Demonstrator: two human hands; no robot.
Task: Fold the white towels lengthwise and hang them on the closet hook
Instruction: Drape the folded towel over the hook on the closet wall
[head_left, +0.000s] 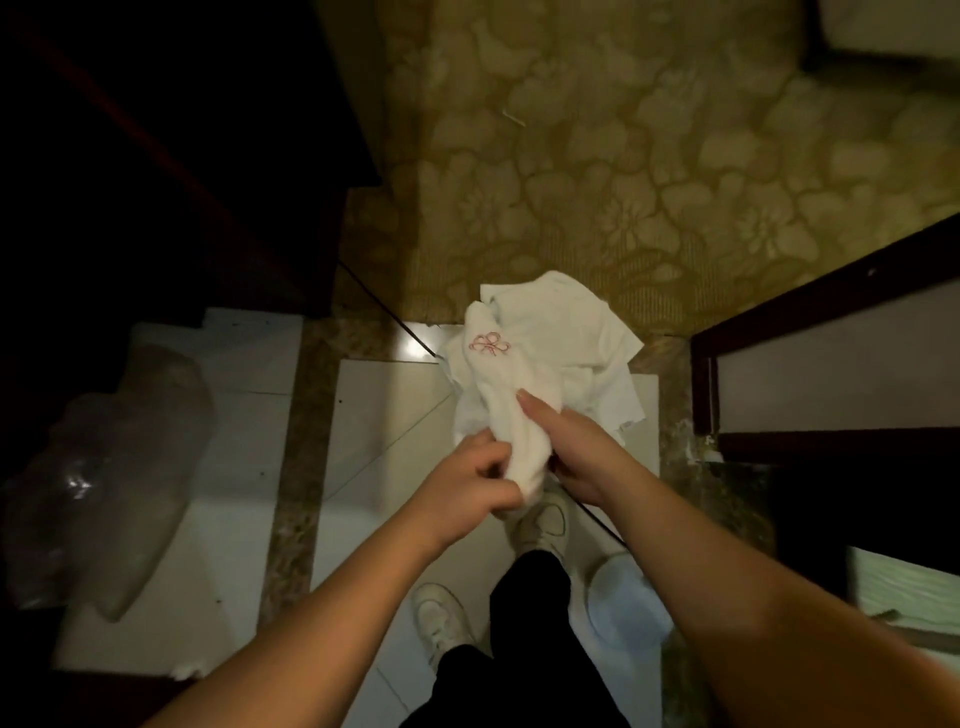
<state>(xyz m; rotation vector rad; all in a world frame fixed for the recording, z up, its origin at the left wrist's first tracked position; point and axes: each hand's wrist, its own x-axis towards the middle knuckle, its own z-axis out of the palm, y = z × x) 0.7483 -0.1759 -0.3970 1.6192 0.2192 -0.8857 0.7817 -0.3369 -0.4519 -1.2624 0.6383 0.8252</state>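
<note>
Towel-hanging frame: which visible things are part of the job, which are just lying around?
Part of the job:
- bunched white towel with red embroidered bow
- left hand, gripping its lower end
- right hand, around it, forefinger extended
- loose white towel beneath

Lying about:
- clear crumpled plastic bag
- thin black cable
- pale blue round item by the shoes
</note>
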